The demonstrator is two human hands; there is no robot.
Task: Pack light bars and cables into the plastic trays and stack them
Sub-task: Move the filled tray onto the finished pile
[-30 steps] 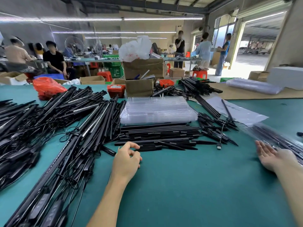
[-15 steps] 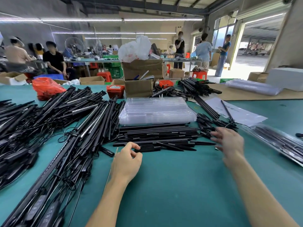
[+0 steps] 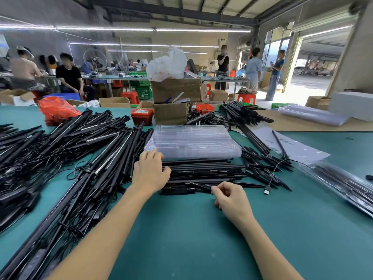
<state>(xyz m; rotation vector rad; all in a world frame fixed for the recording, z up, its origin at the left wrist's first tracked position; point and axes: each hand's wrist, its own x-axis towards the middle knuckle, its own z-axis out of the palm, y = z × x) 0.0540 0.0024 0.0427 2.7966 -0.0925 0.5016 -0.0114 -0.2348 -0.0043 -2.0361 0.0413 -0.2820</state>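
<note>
Green matting covers the surface of a factory hall. Black light bars lie piled at centre, long axes running left to right, just in front of a stack of clear plastic trays. Left hand rests on the pile's left end, fingers loosely bent, reaching the tray corner; whether it grips anything cannot be told. Right hand pinches a bar at the pile's near edge. Cabled bars lie heaped left. White sheet right; print unreadable.
</note>
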